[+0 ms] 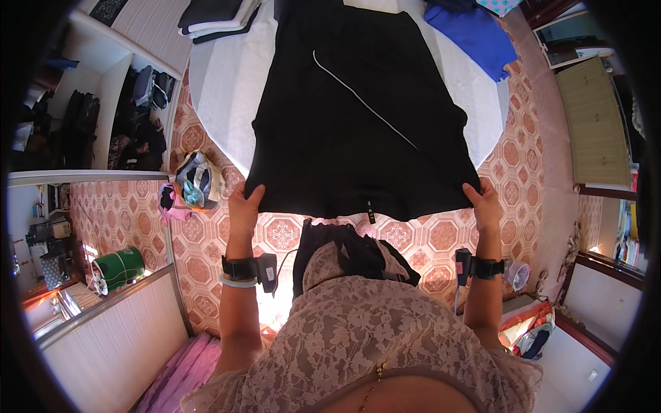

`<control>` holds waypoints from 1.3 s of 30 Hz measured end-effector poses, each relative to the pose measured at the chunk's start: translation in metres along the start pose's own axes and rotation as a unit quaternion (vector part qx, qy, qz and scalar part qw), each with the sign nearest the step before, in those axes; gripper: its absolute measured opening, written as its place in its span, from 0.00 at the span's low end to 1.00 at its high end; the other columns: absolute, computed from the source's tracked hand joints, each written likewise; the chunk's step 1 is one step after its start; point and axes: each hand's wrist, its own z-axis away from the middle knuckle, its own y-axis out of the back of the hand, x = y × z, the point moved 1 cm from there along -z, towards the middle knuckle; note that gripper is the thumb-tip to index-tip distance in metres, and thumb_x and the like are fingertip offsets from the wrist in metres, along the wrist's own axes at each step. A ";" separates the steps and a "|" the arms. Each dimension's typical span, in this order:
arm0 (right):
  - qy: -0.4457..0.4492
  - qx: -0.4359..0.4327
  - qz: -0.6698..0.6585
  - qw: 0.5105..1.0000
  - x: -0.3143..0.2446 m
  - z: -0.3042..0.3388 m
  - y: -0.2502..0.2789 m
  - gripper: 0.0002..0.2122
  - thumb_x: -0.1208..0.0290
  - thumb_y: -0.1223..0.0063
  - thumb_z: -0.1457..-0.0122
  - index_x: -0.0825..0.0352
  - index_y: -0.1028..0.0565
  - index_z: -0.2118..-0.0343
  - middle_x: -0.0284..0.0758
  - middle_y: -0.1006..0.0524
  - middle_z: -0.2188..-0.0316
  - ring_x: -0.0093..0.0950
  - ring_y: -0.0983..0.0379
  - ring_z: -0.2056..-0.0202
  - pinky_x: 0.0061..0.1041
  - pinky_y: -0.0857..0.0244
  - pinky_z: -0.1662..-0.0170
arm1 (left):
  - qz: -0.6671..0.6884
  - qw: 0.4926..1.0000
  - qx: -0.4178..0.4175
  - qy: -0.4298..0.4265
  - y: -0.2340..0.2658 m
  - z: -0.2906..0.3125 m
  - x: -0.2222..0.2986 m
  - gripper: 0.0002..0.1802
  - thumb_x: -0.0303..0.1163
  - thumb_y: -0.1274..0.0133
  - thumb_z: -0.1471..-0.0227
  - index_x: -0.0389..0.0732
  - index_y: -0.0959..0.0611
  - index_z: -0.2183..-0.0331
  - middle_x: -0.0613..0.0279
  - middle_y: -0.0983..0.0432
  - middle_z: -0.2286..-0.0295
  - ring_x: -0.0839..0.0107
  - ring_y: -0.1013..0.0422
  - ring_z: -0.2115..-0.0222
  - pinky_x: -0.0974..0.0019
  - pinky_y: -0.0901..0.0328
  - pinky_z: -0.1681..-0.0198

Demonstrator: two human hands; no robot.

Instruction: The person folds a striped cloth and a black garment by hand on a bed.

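Observation:
A large black garment (358, 117) with a thin white diagonal line lies spread over a white bed (220, 82). My left hand (243, 206) grips its near left corner. My right hand (483, 203) grips its near right corner. The near hem hangs stretched between both hands, just off the bed's edge. Each wrist wears a black band with a small device attached.
A blue cloth (475, 31) and folded dark and white clothes (217, 17) lie at the bed's far end. A bundle of fabric (196, 182) sits on the patterned tile floor at left, near an open wardrobe (124, 117). A green container (120, 267) stands lower left.

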 end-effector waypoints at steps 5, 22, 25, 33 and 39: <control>-0.079 -0.021 0.044 0.996 0.065 0.002 0.015 0.08 0.75 0.46 0.53 0.72 0.28 0.70 0.28 0.28 0.79 0.15 0.35 0.78 0.15 0.41 0.75 | -0.013 0.999 0.006 0.030 -0.003 0.017 -0.060 0.10 0.27 0.47 0.56 0.31 0.24 0.70 0.65 0.27 0.77 0.80 0.34 0.77 0.76 0.39 0.72; 0.049 0.049 0.323 0.944 0.109 -0.059 0.042 0.10 0.69 0.43 0.56 0.68 0.28 0.72 0.37 0.27 0.82 0.26 0.31 0.79 0.23 0.38 0.74 | -0.397 0.891 0.134 -0.177 0.023 -0.029 -0.089 0.12 0.32 0.60 0.52 0.35 0.25 0.70 0.46 0.28 0.73 0.50 0.33 0.69 0.56 0.38 0.66; 0.072 0.042 0.297 0.951 0.082 -0.093 0.041 0.08 0.70 0.46 0.54 0.67 0.28 0.72 0.34 0.28 0.84 0.24 0.32 0.80 0.22 0.39 0.75 | -0.365 0.899 0.086 -0.228 0.005 -0.062 -0.026 0.13 0.32 0.53 0.55 0.40 0.25 0.64 0.50 0.29 0.68 0.52 0.32 0.68 0.58 0.37 0.65; 0.083 -0.205 0.214 0.951 0.046 -0.065 -0.087 0.06 0.75 0.49 0.53 0.67 0.28 0.71 0.32 0.28 0.79 0.20 0.33 0.76 0.18 0.38 0.71 | -0.590 0.775 -0.059 -0.220 -0.023 -0.151 0.023 0.18 0.47 0.41 0.66 0.48 0.20 0.71 0.59 0.35 0.59 0.57 0.42 0.54 0.53 0.48 0.52; 0.071 -0.173 0.227 0.956 0.064 -0.068 -0.097 0.06 0.76 0.49 0.53 0.67 0.28 0.71 0.31 0.30 0.78 0.19 0.34 0.77 0.18 0.40 0.72 | -0.620 0.751 -0.185 -0.130 -0.011 -0.175 0.037 0.12 0.43 0.39 0.70 0.47 0.21 0.82 0.63 0.34 0.64 0.61 0.39 0.58 0.53 0.49 0.53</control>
